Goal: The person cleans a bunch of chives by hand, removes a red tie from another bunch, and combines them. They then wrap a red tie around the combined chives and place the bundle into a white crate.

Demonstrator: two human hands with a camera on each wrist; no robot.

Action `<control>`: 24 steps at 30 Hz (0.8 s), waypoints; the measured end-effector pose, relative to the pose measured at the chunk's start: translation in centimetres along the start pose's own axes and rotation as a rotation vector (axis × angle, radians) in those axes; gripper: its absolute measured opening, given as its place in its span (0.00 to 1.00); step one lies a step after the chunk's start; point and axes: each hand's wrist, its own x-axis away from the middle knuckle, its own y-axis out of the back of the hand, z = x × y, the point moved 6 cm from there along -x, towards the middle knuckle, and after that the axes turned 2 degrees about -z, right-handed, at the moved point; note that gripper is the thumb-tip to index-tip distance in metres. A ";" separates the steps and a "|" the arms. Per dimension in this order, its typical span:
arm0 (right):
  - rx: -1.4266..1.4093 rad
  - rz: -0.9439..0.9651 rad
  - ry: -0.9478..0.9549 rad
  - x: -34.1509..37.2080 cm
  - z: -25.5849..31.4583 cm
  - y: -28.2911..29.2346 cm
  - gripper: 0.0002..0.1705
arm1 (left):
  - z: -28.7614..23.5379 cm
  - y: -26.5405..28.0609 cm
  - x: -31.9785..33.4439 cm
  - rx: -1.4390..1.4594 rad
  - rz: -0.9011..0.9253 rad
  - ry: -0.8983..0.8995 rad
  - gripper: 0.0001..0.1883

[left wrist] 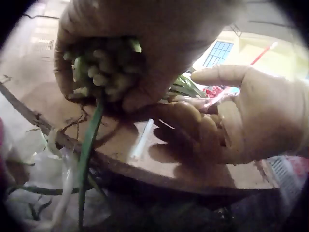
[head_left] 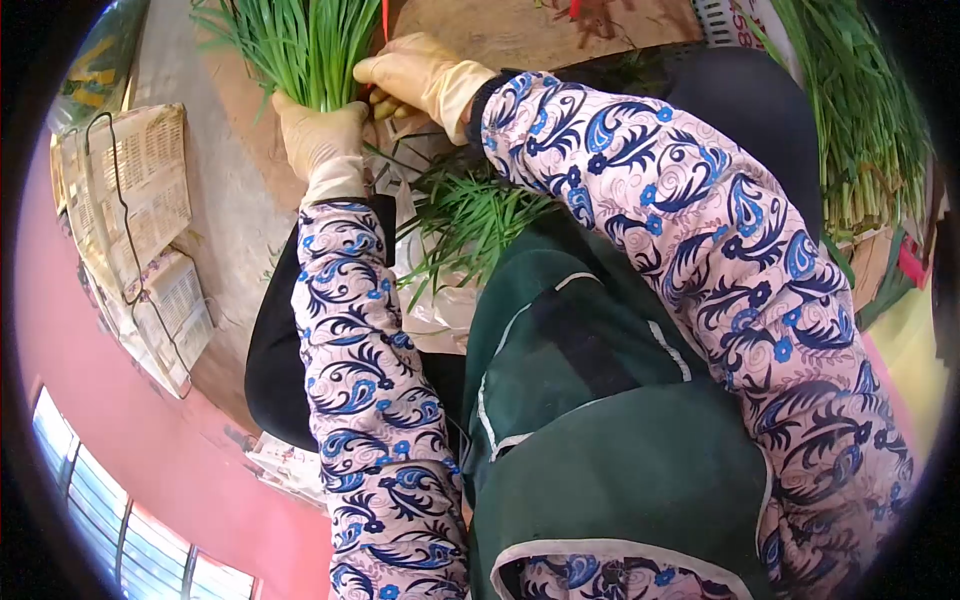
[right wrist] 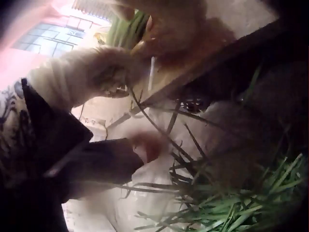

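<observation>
My gloved left hand (head_left: 320,140) grips a bunch of garlic chives (head_left: 305,45) near its base, the leaves fanning away over the board. Pale stalk ends (left wrist: 104,72) show inside its curled fingers in the left wrist view, with one green leaf hanging below. Close beside it is my gloved right hand (head_left: 425,80), thumb toward the bunch and other fingers curled. A thin red strip (left wrist: 263,53) runs into the right hand's grasp in the left wrist view. Below the hands, a short white piece (left wrist: 142,139) lies near the board's edge.
Loose green leaves (head_left: 475,215) lie on plastic between the person's knees. A large pile of chives (head_left: 860,120) stands at the right, near a white crate (head_left: 715,22). Printed paper sheets (head_left: 130,200) hang at the left. The wooden board (head_left: 490,30) spans the front.
</observation>
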 end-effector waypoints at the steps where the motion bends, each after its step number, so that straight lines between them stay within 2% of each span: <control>1: -0.085 -0.015 0.002 0.1 0.4 0.4 0.18 | 0.0 -0.1 0.3 -0.017 -0.010 0.006 0.48; 4: -0.187 -0.037 -0.075 0.0 0.4 2.0 0.17 | -0.1 -0.2 0.9 -0.017 -0.032 -0.009 0.47; 8: -0.006 0.133 -0.101 0.1 -0.3 2.0 0.17 | -0.2 -0.3 2.5 -0.049 -0.123 -0.016 0.46; 10: -0.209 0.039 -0.181 0.9 -1.4 1.3 0.15 | -0.9 -0.4 3.7 -0.058 -0.154 -0.010 0.46; 12: -0.416 0.095 -0.190 -0.1 -3.6 0.2 0.15 | -1.4 -0.3 4.0 -0.055 -0.185 -0.011 0.45; 13: -0.380 0.156 -0.211 -1.0 -4.5 -0.6 0.22 | -1.8 -0.2 4.2 -0.047 -0.191 -0.019 0.46; 14: -0.351 0.092 -0.222 -1.7 -5.6 -0.1 0.23 | -2.1 0.0 4.2 -0.029 -0.208 -0.043 0.46; 16: -0.293 -0.034 -0.247 0.3 -3.8 0.1 0.27 | -2.3 0.5 4.8 0.007 -0.243 -0.096 0.47; 18: -0.060 -0.084 -0.074 1.0 -2.6 0.3 0.19 | -1.9 0.4 4.4 0.044 -0.246 -0.078 0.47; 19: 0.006 -0.118 -0.058 -0.3 -3.7 0.4 0.14 | -1.7 0.2 4.3 0.046 -0.241 -0.067 0.46; 22: 0.164 -0.205 0.314 0.2 -1.9 0.0 0.11 | -2.0 0.4 4.2 0.033 -0.201 -0.022 0.46; 23: 0.158 -0.234 0.241 0.9 -1.4 0.1 0.12 | -2.1 0.7 4.2 0.034 -0.188 -0.023 0.46; 24: 0.313 -0.240 0.294 1.0 -0.8 0.2 0.15 | -2.2 1.0 4.1 0.036 -0.177 -0.025 0.46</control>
